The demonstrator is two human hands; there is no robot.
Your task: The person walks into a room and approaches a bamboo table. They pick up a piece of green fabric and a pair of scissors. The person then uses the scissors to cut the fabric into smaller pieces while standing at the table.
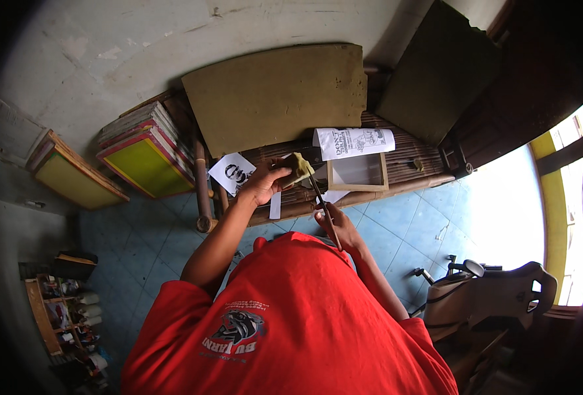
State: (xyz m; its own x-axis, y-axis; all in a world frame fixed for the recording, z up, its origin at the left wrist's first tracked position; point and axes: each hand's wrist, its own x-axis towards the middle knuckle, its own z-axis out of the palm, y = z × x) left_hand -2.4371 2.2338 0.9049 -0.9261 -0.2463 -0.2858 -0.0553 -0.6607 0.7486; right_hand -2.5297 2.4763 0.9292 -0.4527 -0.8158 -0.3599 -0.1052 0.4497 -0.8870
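My left hand (264, 183) grips a pale yellow, rough-edged piece (301, 167) that looks like foam or sponge, its fingers and thumb closed around the left side. In my right hand (341, 228) is a long, thin, dark tool (319, 196), slanting up and left so its far end meets the lower right edge of the yellow piece. Whether the tool is a blade or a stick cannot be made out. Below both lies a bamboo bench (410, 185). A sheet with a printed portrait (233, 174) rests beside my left hand.
A wooden frame (385, 176) lies on the bench, partly under a printed paper (354, 143). A brown board (278, 99) leans behind, with a darker panel (429, 79) to its right. Framed screens (148, 164) stand left. An office chair (495, 299) is at lower right.
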